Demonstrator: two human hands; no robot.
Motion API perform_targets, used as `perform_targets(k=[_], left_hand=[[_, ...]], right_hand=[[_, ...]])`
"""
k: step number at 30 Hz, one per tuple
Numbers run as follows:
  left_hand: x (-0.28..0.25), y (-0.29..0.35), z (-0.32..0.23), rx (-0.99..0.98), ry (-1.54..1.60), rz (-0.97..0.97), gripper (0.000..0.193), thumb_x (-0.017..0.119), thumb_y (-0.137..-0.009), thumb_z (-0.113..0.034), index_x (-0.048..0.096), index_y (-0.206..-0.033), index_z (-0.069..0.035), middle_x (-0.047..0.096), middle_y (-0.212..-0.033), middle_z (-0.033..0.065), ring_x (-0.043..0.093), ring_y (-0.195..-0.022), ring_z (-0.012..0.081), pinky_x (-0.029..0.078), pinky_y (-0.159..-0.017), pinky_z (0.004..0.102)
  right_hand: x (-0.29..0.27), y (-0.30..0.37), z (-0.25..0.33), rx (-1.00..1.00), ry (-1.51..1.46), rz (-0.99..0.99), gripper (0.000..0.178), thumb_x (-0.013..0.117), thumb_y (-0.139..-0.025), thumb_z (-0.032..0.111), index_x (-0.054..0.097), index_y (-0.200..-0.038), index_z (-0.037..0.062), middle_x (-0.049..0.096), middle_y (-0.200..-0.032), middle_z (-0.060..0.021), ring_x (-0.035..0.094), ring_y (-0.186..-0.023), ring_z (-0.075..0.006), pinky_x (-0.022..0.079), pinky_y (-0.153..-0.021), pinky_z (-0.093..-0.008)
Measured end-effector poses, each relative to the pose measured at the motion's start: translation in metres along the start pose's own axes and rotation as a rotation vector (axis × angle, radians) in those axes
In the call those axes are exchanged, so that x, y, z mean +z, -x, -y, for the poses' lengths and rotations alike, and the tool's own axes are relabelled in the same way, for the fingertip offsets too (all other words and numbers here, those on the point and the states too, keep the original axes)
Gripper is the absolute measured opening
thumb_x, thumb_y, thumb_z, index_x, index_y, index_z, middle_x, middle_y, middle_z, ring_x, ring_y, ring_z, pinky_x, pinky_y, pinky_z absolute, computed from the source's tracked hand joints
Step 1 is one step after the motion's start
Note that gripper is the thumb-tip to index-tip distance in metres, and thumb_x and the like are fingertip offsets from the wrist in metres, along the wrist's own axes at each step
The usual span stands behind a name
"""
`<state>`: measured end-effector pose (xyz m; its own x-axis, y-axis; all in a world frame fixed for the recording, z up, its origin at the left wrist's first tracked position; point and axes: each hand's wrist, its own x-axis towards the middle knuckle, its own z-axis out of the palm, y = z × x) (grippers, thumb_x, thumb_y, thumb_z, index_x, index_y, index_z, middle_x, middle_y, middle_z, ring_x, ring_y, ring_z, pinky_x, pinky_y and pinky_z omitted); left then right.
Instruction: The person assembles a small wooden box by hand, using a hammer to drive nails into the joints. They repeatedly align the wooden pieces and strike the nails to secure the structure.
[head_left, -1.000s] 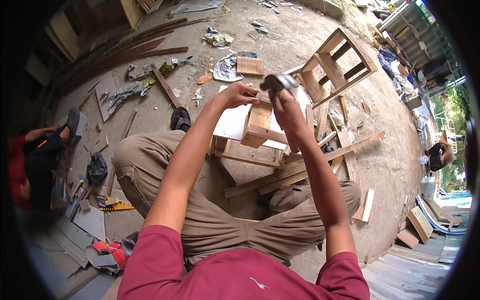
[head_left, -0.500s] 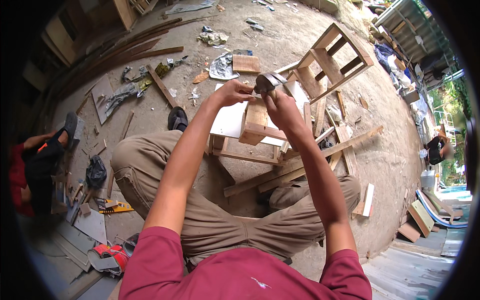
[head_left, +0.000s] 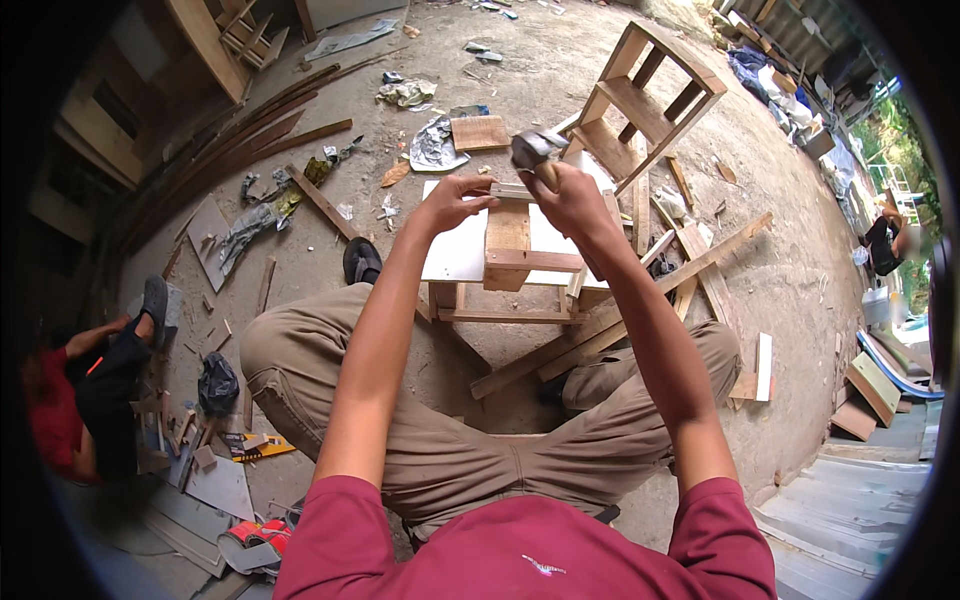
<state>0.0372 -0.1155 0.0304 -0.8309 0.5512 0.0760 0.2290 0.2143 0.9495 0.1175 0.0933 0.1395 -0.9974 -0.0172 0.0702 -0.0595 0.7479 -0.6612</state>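
right hand (head_left: 572, 193): fist closed around the handle of a hammer (head_left: 536, 150), its head raised above the work.
left hand (head_left: 452, 201): fingertips pinched together at the top rail of a small wooden frame (head_left: 508, 245).
frame: standing between the knees, on a white board (head_left: 455, 250).

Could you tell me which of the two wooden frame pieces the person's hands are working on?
The nearer wooden frame, between the knees: the left hand steadies its top and the right hand holds a hammer over it. The farther frame stands untouched.

Hammer (head_left: 537, 148) in the right hand (head_left: 570, 195) now higher, above the wooden piece (head_left: 508, 225).
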Motion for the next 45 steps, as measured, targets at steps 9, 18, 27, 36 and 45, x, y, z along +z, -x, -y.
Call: perform_targets(k=[9, 18, 27, 36, 45], left_hand=[[0.026, 0.017, -0.007, -0.074, -0.052, -0.237, 0.05, 0.072, -0.088, -0.039, 0.063, -0.123, -0.004, 0.062, -0.122, 0.0145, 0.062, -0.112, 0.024, 0.052, -0.09, 0.0366], [0.054, 0.031, -0.031, -0.67, 0.346, -0.355, 0.055, 0.056, -0.095, -0.053, 0.062, -0.101, 0.001, 0.068, -0.091, 0.0117, 0.069, -0.074, 0.0196, 0.059, -0.062, 0.0354], [0.048, 0.016, -0.074, -0.13, 0.338, -0.482, 0.035, 0.064, -0.096, -0.026, 0.057, -0.115, 0.002, 0.064, -0.106, 0.0074, 0.059, -0.098, 0.0116, 0.046, -0.088, 0.0238], [0.058, 0.021, -0.117, 0.129, 0.566, -0.629, 0.048, 0.055, -0.099, -0.048, 0.056, -0.108, -0.001, 0.054, -0.094, -0.0009, 0.045, -0.088, 0.0054, 0.036, -0.084, 0.0209], [0.069, 0.017, -0.091, 0.134, 0.119, -0.974, 0.052, 0.05, -0.1, -0.048, 0.052, -0.075, -0.003, 0.046, -0.057, 0.0022, 0.041, -0.054, 0.0122, 0.038, -0.051, 0.0328]], right_hand=[[-0.018, 0.004, -0.103, 0.069, -0.171, -0.52, 0.047, 0.076, -0.084, 0.046, 0.061, -0.075, 0.0025, 0.057, -0.057, -0.0035, 0.053, -0.044, -0.0117, 0.042, -0.042, -0.0298], [0.024, -0.018, -0.128, 0.232, -0.565, -0.148, 0.036, 0.073, -0.089, 0.037, 0.065, -0.083, 0.0027, 0.055, -0.056, 0.0006, 0.049, -0.041, -0.0063, 0.039, -0.036, -0.0245], [-0.002, -0.001, -0.096, 0.031, -0.971, -0.201, 0.021, 0.073, -0.09, 0.021, 0.057, -0.087, 0.0078, 0.049, -0.057, 0.005, 0.046, -0.042, -0.0043, 0.036, -0.038, -0.0213], [-0.021, 0.036, -0.059, 0.026, -1.154, -0.249, 0.02, 0.075, -0.089, 0.018, 0.059, -0.092, 0.0066, 0.048, -0.059, 0.0057, 0.04, -0.044, -0.0025, 0.035, -0.041, -0.0202], [-0.012, 0.055, -0.041, 0.024, -1.139, -0.277, 0.023, 0.073, -0.09, 0.021, 0.056, -0.084, 0.0075, 0.047, -0.055, 0.005, 0.039, -0.041, -0.0033, 0.035, -0.04, -0.0209]])
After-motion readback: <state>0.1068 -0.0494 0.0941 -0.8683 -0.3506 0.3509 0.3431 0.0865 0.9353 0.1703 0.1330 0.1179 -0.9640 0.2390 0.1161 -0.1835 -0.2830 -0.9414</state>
